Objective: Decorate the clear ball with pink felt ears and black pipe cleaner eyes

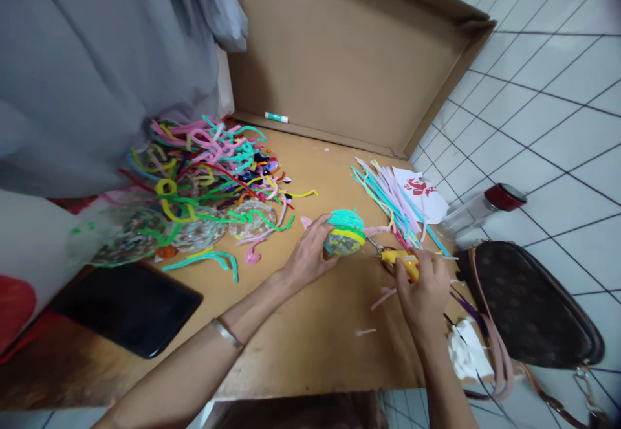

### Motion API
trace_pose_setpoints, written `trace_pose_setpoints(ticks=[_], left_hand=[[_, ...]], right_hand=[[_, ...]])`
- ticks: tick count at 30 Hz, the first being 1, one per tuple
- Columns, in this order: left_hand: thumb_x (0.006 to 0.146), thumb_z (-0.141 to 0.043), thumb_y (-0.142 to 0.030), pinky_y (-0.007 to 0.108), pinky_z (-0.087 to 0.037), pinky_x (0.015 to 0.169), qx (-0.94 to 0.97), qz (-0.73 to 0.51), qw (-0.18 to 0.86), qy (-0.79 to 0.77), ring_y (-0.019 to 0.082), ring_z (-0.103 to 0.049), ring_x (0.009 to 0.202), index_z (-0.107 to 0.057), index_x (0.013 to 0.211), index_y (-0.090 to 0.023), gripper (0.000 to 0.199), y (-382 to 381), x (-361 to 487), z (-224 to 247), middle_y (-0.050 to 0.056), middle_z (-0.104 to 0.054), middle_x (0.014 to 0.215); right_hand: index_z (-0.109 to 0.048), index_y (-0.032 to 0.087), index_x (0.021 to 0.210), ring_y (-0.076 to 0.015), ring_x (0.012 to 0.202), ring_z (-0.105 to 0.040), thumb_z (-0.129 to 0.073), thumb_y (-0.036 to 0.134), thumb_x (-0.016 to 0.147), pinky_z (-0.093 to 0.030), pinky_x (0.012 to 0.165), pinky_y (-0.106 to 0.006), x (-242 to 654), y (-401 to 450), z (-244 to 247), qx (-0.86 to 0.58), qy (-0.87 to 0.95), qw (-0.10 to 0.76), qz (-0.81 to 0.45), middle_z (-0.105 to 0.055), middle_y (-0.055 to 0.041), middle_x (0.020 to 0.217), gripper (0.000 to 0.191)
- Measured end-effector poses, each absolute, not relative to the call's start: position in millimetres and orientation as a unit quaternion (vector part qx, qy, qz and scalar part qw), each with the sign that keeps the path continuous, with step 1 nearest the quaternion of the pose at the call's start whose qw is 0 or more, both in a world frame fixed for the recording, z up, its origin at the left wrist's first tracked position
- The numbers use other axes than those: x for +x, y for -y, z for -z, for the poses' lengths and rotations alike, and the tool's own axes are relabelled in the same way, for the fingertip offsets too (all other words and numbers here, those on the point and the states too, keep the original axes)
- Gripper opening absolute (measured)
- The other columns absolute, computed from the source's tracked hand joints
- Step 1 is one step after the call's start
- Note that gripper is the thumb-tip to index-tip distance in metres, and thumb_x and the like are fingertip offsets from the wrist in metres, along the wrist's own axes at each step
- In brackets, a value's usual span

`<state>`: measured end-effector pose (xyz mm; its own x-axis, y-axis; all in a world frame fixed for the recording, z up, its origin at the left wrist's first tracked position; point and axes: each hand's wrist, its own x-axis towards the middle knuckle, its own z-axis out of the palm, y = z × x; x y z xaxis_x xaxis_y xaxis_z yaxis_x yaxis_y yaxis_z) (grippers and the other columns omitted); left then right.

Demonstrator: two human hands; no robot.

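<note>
My left hand (310,248) grips the side of a round craft ball (345,223), wrapped in turquoise, green and yellow pipe cleaner, its lower part greyish and uncovered. Pink pieces stick out on both sides of it. My right hand (427,290) is closed round a yellow hot glue gun (394,258). Its nozzle points left toward the ball, apart from it, and a glue stick (450,259) juts from the back. Scissors (377,245) lie partly hidden behind the gun. Just beyond rests a bundle of pastel pipe cleaners (388,197).
A tangled heap of coloured pipe cleaners (208,157) lies left, beside clear round pieces (196,230) and a black tablet (130,309). A cardboard panel (339,60) stands behind. On the right are a bottle (468,215), a brown bag (533,306) and white tissue (468,350).
</note>
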<state>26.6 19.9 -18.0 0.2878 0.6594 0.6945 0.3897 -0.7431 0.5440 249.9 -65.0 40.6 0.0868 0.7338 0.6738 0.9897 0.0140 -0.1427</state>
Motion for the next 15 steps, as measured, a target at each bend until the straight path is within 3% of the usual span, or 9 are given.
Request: trace_pose_setpoints(ticks=[2, 10, 15], left_hand=[[0.072, -0.065, -0.012, 0.049, -0.044, 0.107, 0.789, -0.498, 0.139, -0.33, 0.029, -0.045, 0.133, -0.039, 0.126, -0.021, 0.061, -19, 27, 16, 0.018, -0.049, 0.136], [0.072, -0.071, -0.022, 0.05, -0.047, 0.102, 0.775, -0.509, 0.133, -0.352, 0.03, -0.049, 0.129, -0.04, 0.122, -0.02, 0.059, -19, 27, 10, 0.019, -0.05, 0.133], [0.065, -0.07, -0.015, 0.051, -0.047, 0.102, 0.77, -0.503, 0.139, -0.367, 0.031, -0.049, 0.128, -0.039, 0.12, -0.02, 0.063, -18, 33, 8, 0.018, -0.05, 0.132]], right_hand=[[-0.061, 0.02, 0.105, -0.0227, 0.091, -0.057, -0.053, 0.024, 0.089, -0.047, 0.077, -0.038, 226, 61, -46, -0.578, 0.686, 0.409, 0.166, -0.058, -0.0099, 0.098, 0.019], [-0.062, 0.02, 0.104, -0.019, 0.085, -0.06, -0.052, 0.013, 0.088, -0.051, 0.07, -0.032, 170, 48, -30, -0.503, 0.747, 0.411, 0.138, -0.061, -0.0088, 0.094, 0.019], [-0.061, 0.02, 0.102, -0.0177, 0.079, -0.061, -0.058, 0.008, 0.084, -0.051, 0.07, -0.031, 171, 59, -58, -0.482, 0.735, 0.448, 0.164, -0.063, -0.0053, 0.085, 0.022]])
